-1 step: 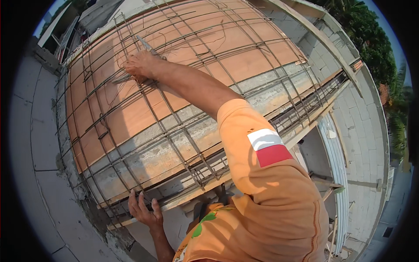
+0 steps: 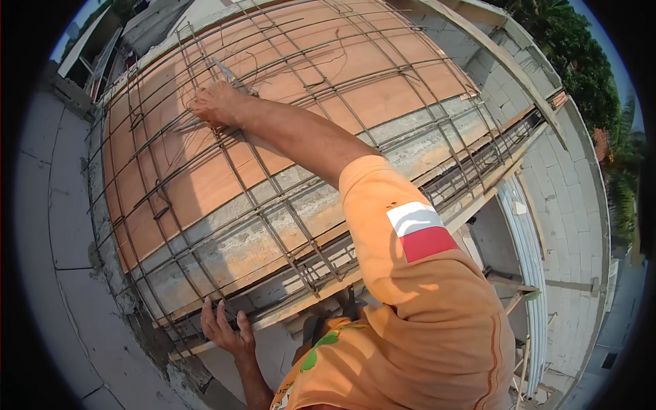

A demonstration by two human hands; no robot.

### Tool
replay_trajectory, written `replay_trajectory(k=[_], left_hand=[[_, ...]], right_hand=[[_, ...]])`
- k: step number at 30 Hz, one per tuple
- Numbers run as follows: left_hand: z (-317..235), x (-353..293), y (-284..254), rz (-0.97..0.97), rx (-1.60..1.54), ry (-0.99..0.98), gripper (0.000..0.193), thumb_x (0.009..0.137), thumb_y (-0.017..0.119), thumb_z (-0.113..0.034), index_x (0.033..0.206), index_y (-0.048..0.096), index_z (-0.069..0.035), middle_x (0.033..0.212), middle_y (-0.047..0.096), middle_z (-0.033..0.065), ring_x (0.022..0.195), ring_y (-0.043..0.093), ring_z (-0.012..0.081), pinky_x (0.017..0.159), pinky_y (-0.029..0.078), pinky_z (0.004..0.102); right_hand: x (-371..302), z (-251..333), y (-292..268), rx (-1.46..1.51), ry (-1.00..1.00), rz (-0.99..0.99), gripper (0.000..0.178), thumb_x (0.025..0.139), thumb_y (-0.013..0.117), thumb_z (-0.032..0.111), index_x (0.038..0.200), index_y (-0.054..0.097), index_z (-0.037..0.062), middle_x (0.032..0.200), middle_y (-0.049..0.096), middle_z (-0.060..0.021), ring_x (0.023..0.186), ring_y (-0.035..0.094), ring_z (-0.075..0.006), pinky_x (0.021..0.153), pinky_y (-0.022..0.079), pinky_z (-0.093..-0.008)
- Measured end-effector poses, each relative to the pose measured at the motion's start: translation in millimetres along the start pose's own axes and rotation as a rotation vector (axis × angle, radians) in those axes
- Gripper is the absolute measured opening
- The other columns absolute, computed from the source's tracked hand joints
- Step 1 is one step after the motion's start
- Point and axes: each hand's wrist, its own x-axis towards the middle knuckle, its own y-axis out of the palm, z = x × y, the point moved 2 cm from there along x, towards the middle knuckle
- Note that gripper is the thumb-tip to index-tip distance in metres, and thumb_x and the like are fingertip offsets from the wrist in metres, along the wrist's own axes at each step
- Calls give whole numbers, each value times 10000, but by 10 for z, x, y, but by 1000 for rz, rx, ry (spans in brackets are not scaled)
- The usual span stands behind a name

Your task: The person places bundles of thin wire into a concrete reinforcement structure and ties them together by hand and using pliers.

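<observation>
My right hand (image 2: 217, 104) reaches across a grid of steel rebar (image 2: 236, 167) laid over orange-brown plywood sheeting (image 2: 205, 181). Its fingers are bent down and closed at a crossing of bars, among thin loose tie wires (image 2: 186, 147); what they grip is hidden. Just beyond the knuckles, a grey metal hand tool (image 2: 224, 70), perhaps pincers, rests on the bars. Down by the near edge, my left hand (image 2: 227, 329) is open, fingers apart, at the wooden form board (image 2: 273, 312) beside the ends of the bars.
A concrete strip (image 2: 225, 236) runs between the plywood and the near beam form with its rebar cage (image 2: 444, 195). Grey block walls (image 2: 564, 205) and a long wooden plank (image 2: 502, 58) are on the right. Stacked metal channels (image 2: 525, 273) stand below. Left lies a grey slab (image 2: 68, 225).
</observation>
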Motion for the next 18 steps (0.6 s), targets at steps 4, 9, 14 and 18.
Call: replay_trajectory(k=[4, 9, 14, 18], left_hand=[[-7, 33, 9, 0, -8, 16, 399, 942, 571, -303, 1184, 598, 13, 1353, 529, 206, 1253, 465, 390, 1038, 349, 498], [31, -2, -28, 5, 11, -11, 389, 933, 589, -280, 1195, 604, 7, 1362, 526, 199, 1263, 471, 376, 1055, 338, 478], [65, 46, -34, -19, 16, -34, 404, 886, 646, -310, 1153, 633, -6, 1336, 548, 184, 1236, 474, 373, 1036, 343, 478], [43, 80, -40, -33, -7, 8, 417, 873, 666, -345, 1142, 649, -27, 1326, 555, 169, 1220, 495, 342, 1033, 339, 467]], right_hand=[[-90, 126, -275, -91, 69, 67, 291, 868, 621, 183, 1105, 620, 13, 1099, 629, -185, 874, 688, -269, 671, 560, -408], [-264, 240, -436, -162, 99, -33, 300, 871, 638, 176, 1124, 613, 17, 1155, 615, -187, 1063, 627, -298, 766, 557, -424], [-639, 95, -783, -124, 42, -184, 408, 861, 696, 218, 1205, 523, 83, 1156, 578, -90, 1073, 598, -282, 844, 542, -414], [-1226, -11, -1208, -61, 109, -303, 338, 884, 669, 182, 1181, 554, 69, 1128, 597, -108, 1020, 612, -303, 824, 537, -414]])
